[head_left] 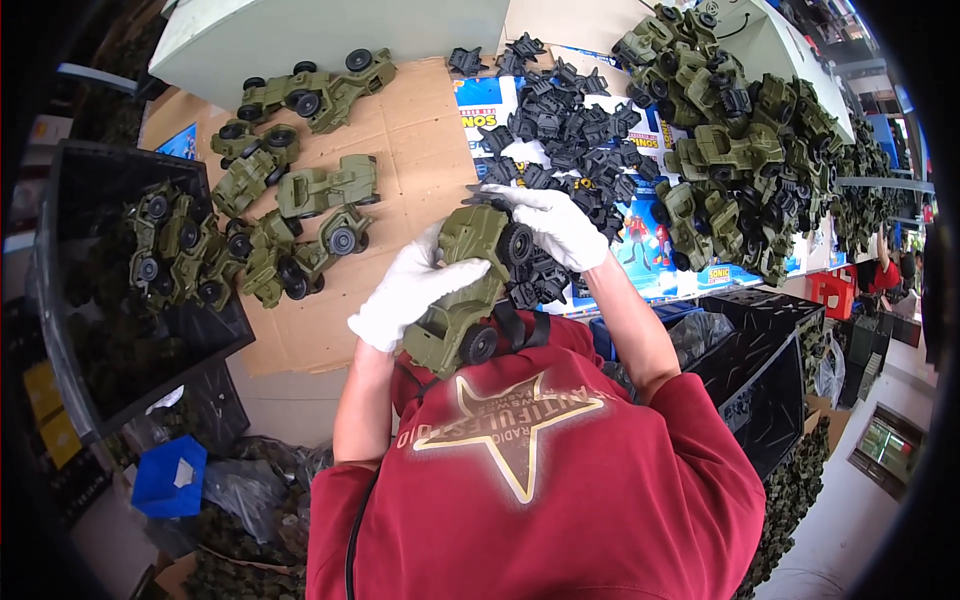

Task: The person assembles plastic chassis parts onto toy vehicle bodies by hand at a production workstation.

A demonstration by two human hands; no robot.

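Note:
A green toy jeep (465, 245) with black wheels is held close to my chest, tilted, its far end pointing up the table. My left hand (415, 290), in a white glove, is closed around the jeep's left side with the thumb across its body. My right hand (555, 222), also gloved in white, is at the jeep's far end. Its fingers pinch a black plastic part (486, 198) against that end; most of this part is hidden. Beyond my right hand lies a heap of similar black plastic parts (565, 120).
Several green jeeps (328, 187) stand on the cardboard (415, 130) at left. Others lie in a black crate (75, 330) at the table's left edge. A large pile of green jeep bodies (735, 150) rises at right. A blue bin (170, 478) sits low at left.

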